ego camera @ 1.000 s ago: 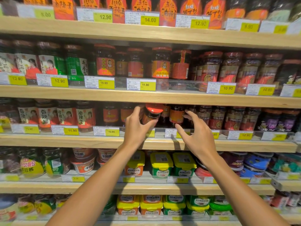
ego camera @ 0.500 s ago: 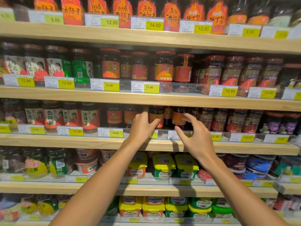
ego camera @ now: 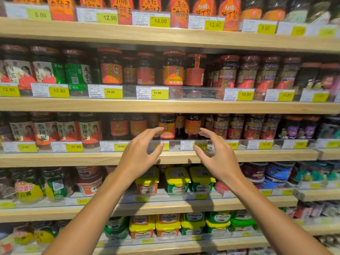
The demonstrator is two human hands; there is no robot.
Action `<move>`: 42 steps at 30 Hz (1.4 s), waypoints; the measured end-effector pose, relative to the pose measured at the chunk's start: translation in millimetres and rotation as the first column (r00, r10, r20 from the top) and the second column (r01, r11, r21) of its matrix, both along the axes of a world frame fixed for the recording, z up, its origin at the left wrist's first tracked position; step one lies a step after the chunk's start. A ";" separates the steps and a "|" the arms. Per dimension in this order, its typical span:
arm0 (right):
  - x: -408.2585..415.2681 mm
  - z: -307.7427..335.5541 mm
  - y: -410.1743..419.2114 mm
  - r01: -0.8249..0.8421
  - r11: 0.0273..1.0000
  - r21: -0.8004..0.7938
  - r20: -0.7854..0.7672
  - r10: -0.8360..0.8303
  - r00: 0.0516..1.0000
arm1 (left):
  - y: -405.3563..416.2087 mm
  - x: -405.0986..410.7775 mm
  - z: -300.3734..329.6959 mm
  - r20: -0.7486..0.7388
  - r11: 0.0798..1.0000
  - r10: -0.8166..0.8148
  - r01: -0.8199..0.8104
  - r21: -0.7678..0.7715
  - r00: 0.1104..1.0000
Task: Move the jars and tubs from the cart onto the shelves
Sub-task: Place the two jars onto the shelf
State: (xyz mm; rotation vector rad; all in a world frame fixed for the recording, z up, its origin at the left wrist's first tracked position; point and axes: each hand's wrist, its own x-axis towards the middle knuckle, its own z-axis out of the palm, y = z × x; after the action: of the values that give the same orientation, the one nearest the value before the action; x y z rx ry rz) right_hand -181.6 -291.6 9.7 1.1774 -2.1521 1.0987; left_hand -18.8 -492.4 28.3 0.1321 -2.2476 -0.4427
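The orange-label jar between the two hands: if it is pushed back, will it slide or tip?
The orange-label jar looks tall and narrow, so a high push may tip it. Neighbouring jars stand close and could catch it. It is probably glass, so fairly heavy.

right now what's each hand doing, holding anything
Left hand: open, fingers loosely spread, holding nothing, in front of the orange-label jar.
Right hand: open, fingers loosely curved, holding nothing.

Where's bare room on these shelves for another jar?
Roomiest: behind the clear rail between the 11.90 tag and the 10.90 tag, where jars sit further back. One shelf lower, a narrow slot shows between the orange-label jar and the red-label jar. Elsewhere the rows look packed.
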 end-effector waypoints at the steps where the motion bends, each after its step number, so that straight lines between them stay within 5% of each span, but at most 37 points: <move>1: 1.3 -0.2 5.2 -0.001 1.000 0.008 0.000 0.001 1.000 | 6.4 3.5 -1.7 0.023 0.999 -0.035 0.036 -0.024 0.999; 11: -8.1 -21.3 86.3 0.116 0.973 0.201 -0.004 -0.117 0.993 | 65.2 -53.4 -27.7 0.378 0.917 -0.246 0.340 -0.207 0.893; 22: -21.2 -53.7 215.8 0.299 0.824 0.481 0.035 -0.359 0.933 | 150.9 -131.0 -62.4 0.471 0.790 -0.401 0.557 -0.255 0.785; 32: -13.6 -81.5 345.8 0.400 0.755 0.519 0.134 -0.534 0.835 | 263.2 -171.9 -73.5 0.558 0.721 -0.456 0.655 -0.225 0.694; 42: 5.8 -103.2 538.4 0.535 0.644 0.547 0.170 -0.711 0.682 | 456.4 -219.4 -91.7 0.654 0.605 -0.559 0.790 -0.099 0.510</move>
State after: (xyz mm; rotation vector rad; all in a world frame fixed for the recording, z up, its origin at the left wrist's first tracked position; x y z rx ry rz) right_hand -175.8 246.9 -93.4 0.2432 -2.9012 0.5120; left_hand -238.1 -36.0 -63.4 -1.0537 -2.8807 -0.3750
